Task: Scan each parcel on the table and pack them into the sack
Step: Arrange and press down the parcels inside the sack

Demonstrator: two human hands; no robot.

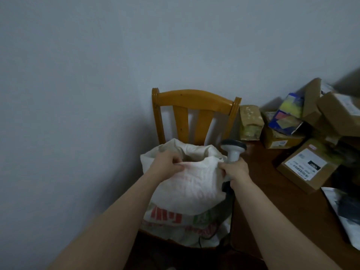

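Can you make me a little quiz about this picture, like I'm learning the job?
1. True or false: the left hand pinches the rim of the sack.
2. What does the right hand hold? A) a scanner B) a cup C) scissors
3. Fill in: the wooden thing behind the sack is a ____.
Key: 1 true; 2 A; 3 chair.

Wooden chair (194, 103) (grey wall (97, 55) behind)
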